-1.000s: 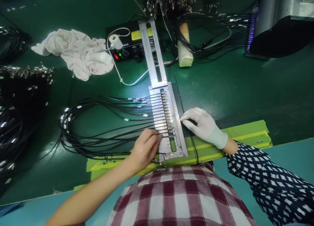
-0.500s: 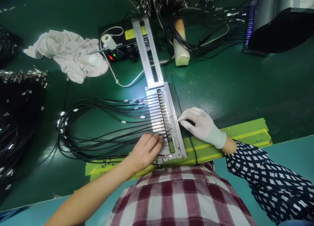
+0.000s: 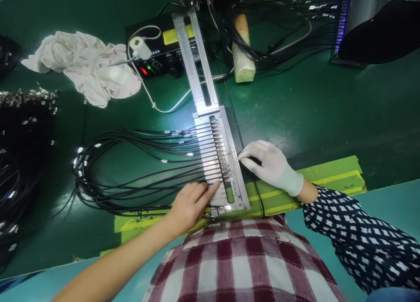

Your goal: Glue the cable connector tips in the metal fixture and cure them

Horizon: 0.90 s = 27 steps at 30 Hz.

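A long metal wire-holding fixture (image 3: pixel 220 162) lies on the bench, with several black cables (image 3: pixel 183 167) side by side in its grooves. Their stripped, coloured ends sit over its slot. My left hand (image 3: pixel 190 204) is bare and bent over the lower grooves. Its fingers are closed on a black cable, with one fingertip pressing near the cable's end; the thumb is partly hidden. On the other side, my right hand (image 3: pixel 271 167), in a white glove, has thumb and forefinger pinched together at the fixture's right edge. Below my left hand, another loose cable end (image 3: pixel 228 207) lies across the fixture.
Behind the fixture stand a slotted metal bar (image 3: pixel 197 66) and a black control box (image 3: pixel 154 66) with lit switches. A white cloth (image 3: pixel 88 70) lies left, near bundled cables (image 3: pixel 22 153). A wrapped handle (image 3: pixel 244 66) and a cable-filled rack (image 3: pixel 341 26) are farther right.
My left hand has shifted slightly down and left, and one finger now reaches out straighter along the cable. My right hand keeps its place at the fixture's edge. The view has tilted slightly.
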Each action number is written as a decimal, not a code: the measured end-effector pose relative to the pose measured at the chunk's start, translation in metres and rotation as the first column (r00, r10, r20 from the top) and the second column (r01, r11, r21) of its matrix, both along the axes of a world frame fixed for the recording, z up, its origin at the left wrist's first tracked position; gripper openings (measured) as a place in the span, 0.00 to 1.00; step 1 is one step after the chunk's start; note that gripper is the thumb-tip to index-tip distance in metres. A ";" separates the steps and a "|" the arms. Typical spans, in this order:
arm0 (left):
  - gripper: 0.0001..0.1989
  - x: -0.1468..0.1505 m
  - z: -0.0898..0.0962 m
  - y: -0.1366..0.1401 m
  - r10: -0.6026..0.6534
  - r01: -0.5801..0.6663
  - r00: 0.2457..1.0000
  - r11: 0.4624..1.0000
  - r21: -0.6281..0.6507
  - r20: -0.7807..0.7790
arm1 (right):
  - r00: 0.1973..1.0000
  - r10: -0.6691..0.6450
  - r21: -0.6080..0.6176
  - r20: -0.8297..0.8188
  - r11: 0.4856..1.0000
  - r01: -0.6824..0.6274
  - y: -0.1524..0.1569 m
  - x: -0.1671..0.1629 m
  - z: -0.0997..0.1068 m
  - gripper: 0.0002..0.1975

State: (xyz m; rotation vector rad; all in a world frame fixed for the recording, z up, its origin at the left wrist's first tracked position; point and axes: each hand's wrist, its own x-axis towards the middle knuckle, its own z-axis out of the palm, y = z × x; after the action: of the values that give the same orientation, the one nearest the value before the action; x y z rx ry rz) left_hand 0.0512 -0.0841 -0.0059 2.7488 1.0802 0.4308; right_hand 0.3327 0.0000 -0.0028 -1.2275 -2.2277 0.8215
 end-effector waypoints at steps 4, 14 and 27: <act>0.20 0.007 0.006 0.012 -0.037 0.041 0.996 0.998 0.046 -0.080 | 1.000 0.001 -0.004 0.002 1.000 -0.001 0.000 -0.001 0.001 0.09; 0.17 0.015 0.015 0.022 -0.028 0.029 0.999 0.999 0.027 -0.039 | 1.000 0.012 0.027 -0.012 1.000 -0.011 -0.001 0.000 -0.001 0.08; 0.14 -0.024 0.016 -0.010 0.092 -0.017 0.969 0.950 -0.311 0.228 | 1.000 -0.009 0.002 0.009 1.000 0.009 -0.001 -0.001 -0.001 0.09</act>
State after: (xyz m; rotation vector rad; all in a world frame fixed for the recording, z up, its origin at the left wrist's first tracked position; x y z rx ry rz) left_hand 0.0276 -0.0939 0.0098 2.3315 1.0630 0.5375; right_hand 0.3316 -0.0010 -0.0033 -1.2419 -2.2277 0.8118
